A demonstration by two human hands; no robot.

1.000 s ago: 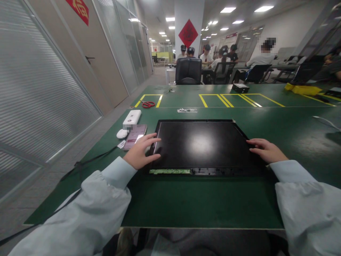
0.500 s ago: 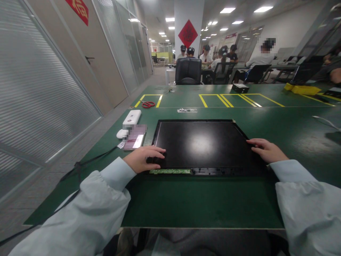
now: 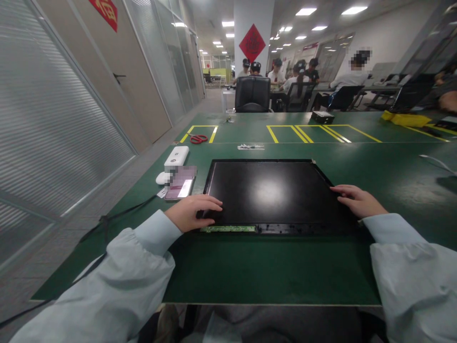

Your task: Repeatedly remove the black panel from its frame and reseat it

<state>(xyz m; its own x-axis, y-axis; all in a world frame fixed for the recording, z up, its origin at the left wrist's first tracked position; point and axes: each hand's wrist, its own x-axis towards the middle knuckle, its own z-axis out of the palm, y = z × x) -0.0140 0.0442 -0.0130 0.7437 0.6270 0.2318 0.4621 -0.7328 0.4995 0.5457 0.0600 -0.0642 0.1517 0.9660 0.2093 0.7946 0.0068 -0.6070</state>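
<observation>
Resting over the near-left part of a black flat panel (image 3: 271, 190), the left hand (image 3: 194, 213) has its fingers loosely extended and its thumb set apart from them, the tips lying over the dark surface. The right hand (image 3: 357, 201) is at the panel's right edge, fingers slightly curled and tips at the frame; whether they grip it cannot be told. Both wrists emerge from pale blue sleeves (image 3: 139, 271). The panel lies flat on a green table (image 3: 278, 271), between the two hands, a bright reflection at its middle. Along its near border runs a narrow green circuit board (image 3: 232, 228), occupying the left portion of that strip.

Just beyond the left hand lies a phone (image 3: 181, 186), with a rounded white object (image 3: 162, 178) beside it and a white oblong device (image 3: 177, 156) farther back. Red-handled scissors (image 3: 198, 139) lie near yellow tape markings (image 3: 273, 135); small pale pieces (image 3: 251, 147) sit behind the panel. To the right lies a white cable (image 3: 437, 163). At the far side are a black box (image 3: 322, 117) and a yellow object (image 3: 407, 118). Beyond the table stands a black chair (image 3: 253, 94), with several seated people farther back.
</observation>
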